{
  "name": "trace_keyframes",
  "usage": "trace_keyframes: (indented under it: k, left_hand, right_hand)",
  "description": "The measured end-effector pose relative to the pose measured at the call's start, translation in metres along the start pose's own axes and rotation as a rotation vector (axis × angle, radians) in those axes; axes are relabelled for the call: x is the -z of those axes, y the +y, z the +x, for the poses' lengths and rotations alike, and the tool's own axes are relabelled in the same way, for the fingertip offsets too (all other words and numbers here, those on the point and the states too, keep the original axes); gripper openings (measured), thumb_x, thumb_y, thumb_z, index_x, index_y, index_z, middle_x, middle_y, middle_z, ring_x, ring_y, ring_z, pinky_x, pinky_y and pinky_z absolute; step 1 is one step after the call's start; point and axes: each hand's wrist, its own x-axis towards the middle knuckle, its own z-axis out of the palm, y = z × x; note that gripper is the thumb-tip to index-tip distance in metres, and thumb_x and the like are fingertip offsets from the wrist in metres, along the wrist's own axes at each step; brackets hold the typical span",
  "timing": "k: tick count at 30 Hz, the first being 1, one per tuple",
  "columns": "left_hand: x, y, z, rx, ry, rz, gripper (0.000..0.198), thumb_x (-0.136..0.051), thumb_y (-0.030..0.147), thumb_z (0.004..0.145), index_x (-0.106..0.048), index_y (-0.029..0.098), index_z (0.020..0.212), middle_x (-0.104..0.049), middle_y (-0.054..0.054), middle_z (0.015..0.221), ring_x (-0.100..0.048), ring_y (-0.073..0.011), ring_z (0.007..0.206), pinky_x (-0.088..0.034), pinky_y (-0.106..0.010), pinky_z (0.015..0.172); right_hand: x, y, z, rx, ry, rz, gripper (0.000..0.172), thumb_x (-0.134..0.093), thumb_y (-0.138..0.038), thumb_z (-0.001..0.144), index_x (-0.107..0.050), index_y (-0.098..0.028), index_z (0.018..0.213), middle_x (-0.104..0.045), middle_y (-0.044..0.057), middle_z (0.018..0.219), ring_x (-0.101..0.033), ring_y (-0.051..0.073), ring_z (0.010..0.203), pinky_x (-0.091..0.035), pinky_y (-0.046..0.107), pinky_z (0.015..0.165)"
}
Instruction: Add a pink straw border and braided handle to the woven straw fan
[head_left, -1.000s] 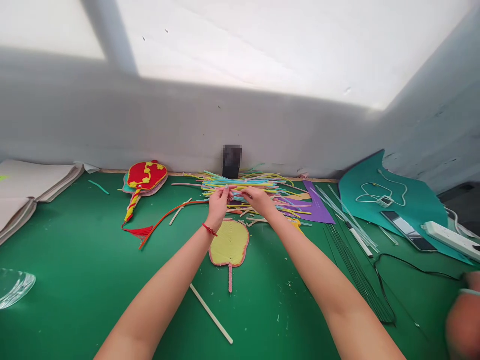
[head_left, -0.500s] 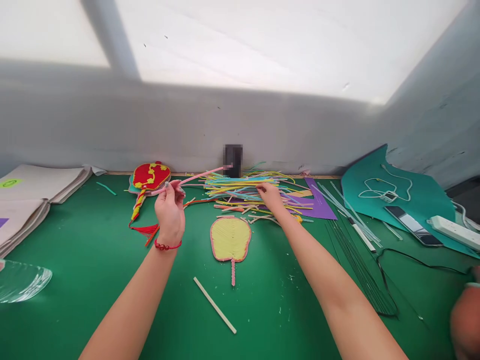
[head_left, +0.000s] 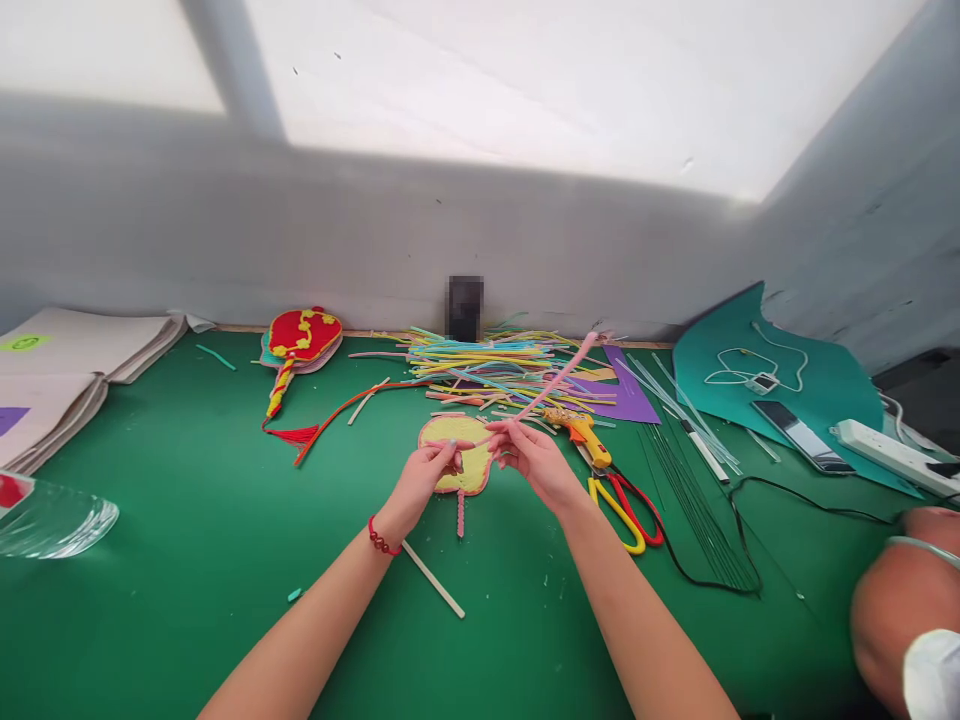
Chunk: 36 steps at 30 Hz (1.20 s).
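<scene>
A long pink pipe cleaner (head_left: 559, 377) runs between my two hands above the table. My left hand (head_left: 417, 486) is closed, pinching one end of it between thumb and finger. My right hand (head_left: 541, 466) pinches it further along, and the free end slants up to the right. Partly hidden below both hands lies a small yellow fan (head_left: 475, 481) with a pink edge and a pink twisted handle. A pale stick (head_left: 435, 580) rests in front of the fan. Behind my hands is a heap of colourful pipe cleaners (head_left: 480, 356).
A yellow glue gun (head_left: 591, 442) and red-and-yellow scissors (head_left: 621, 515) lie right of my right hand. A red fan (head_left: 304, 335) with a tassel lies back left. Wires (head_left: 694, 500), a phone (head_left: 801, 436) and a power strip (head_left: 889, 450) are right; another person's arm (head_left: 892, 610) is at the edge.
My left hand has come right and down with the pink pipe cleaner. My right hand has left the heap and now grips that pipe cleaner too. The glue gun and scissors have come into view.
</scene>
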Motion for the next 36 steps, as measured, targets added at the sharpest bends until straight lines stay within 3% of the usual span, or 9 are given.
trace_keyframes:
  k: [3, 8, 15, 19, 23, 26, 28, 31, 36]
  left_hand:
    - [-0.001, -0.002, 0.000, 0.003, 0.107, -0.045, 0.038, -0.062, 0.051, 0.074, -0.069, 0.014, 0.074, -0.068, -0.012, 0.095, -0.061, -0.0186, 0.084, -0.049, -0.029, 0.076]
    - [0.001, -0.002, -0.005, -0.030, 0.198, -0.084, 0.039, -0.066, 0.049, 0.073, -0.071, 0.013, 0.090, -0.070, -0.014, 0.100, -0.064, -0.0234, 0.093, -0.049, -0.037, 0.086]
    - [0.007, -0.008, -0.009, 0.016, 0.129, 0.023, 0.041, -0.061, 0.049, 0.076, -0.070, 0.014, 0.094, -0.071, -0.012, 0.095, -0.066, -0.0224, 0.086, -0.052, -0.035, 0.079]
    - [0.023, -0.009, -0.006, -0.052, 0.227, 0.367, 0.039, -0.057, 0.039, 0.079, -0.062, 0.015, 0.110, -0.067, -0.011, 0.099, -0.062, -0.0224, 0.092, -0.048, -0.037, 0.083]
    - [0.039, -0.015, -0.004, -0.143, 0.427, 0.853, 0.032, -0.052, 0.037, 0.080, -0.061, 0.017, 0.104, -0.056, -0.012, 0.110, -0.053, -0.0272, 0.105, -0.042, -0.043, 0.091]
    - [0.040, -0.021, -0.004, -0.095, 0.463, 1.020, 0.029, -0.051, 0.038, 0.081, -0.061, 0.017, 0.098, -0.052, -0.014, 0.113, -0.046, -0.0312, 0.113, -0.035, -0.049, 0.095]
    - [0.036, -0.024, -0.003, -0.084, 0.451, 0.999, 0.023, -0.051, 0.037, 0.081, -0.061, 0.018, 0.091, -0.051, -0.013, 0.117, -0.043, -0.0313, 0.116, -0.031, -0.050, 0.098]
    - [0.028, -0.023, -0.001, -0.057, 0.393, 0.699, 0.015, -0.058, 0.033, 0.076, -0.060, 0.020, 0.082, -0.053, -0.011, 0.117, -0.043, -0.0300, 0.119, -0.030, -0.050, 0.101]
    - [0.016, -0.015, -0.004, 0.103, 0.186, 0.170, 0.028, -0.060, 0.034, 0.076, -0.050, 0.018, 0.096, -0.065, -0.009, 0.094, -0.063, -0.0196, 0.084, -0.051, -0.037, 0.077]
  right_hand:
    - [0.009, 0.010, 0.003, 0.016, 0.155, 0.012, 0.036, -0.067, -0.053, 0.070, -0.068, -0.017, 0.076, -0.064, 0.004, 0.071, -0.057, 0.012, 0.065, -0.045, 0.025, 0.060]
    - [0.008, 0.023, 0.005, 0.051, 0.262, 0.056, 0.035, -0.067, -0.052, 0.070, -0.067, -0.018, 0.076, -0.065, 0.004, 0.073, -0.058, 0.013, 0.065, -0.046, 0.027, 0.061]
    - [0.007, 0.036, 0.002, 0.068, 0.204, -0.058, 0.034, -0.065, -0.051, 0.073, -0.070, -0.018, 0.082, -0.067, 0.005, 0.080, -0.058, 0.015, 0.068, -0.046, 0.027, 0.059]
    - [0.026, 0.028, -0.002, 0.259, 0.485, -0.168, 0.032, -0.060, -0.050, 0.077, -0.070, -0.022, 0.090, -0.067, 0.006, 0.101, -0.058, 0.016, 0.075, -0.045, 0.027, 0.058]
    - [0.035, 0.026, -0.003, 0.082, 0.288, -0.026, 0.032, -0.065, -0.050, 0.073, -0.070, -0.023, 0.089, -0.068, 0.006, 0.102, -0.061, 0.017, 0.086, -0.049, 0.031, 0.075]
    - [0.029, 0.037, 0.000, -0.054, 0.279, -0.026, 0.031, -0.068, -0.050, 0.071, -0.071, -0.021, 0.083, -0.067, 0.006, 0.102, -0.060, 0.018, 0.095, -0.047, 0.032, 0.084]
    - [0.025, 0.044, 0.001, -0.094, 0.302, -0.002, 0.031, -0.067, -0.050, 0.071, -0.071, -0.022, 0.084, -0.066, 0.006, 0.109, -0.059, 0.019, 0.100, -0.047, 0.033, 0.087]
    - [0.024, 0.048, 0.003, -0.100, 0.324, 0.040, 0.029, -0.067, -0.048, 0.072, -0.070, -0.021, 0.082, -0.063, 0.007, 0.117, -0.058, 0.020, 0.105, -0.048, 0.033, 0.088]
    - [0.024, 0.047, 0.003, -0.096, 0.287, 0.079, 0.029, -0.067, -0.048, 0.072, -0.070, -0.021, 0.082, -0.065, 0.008, 0.114, -0.058, 0.021, 0.109, -0.048, 0.033, 0.089]
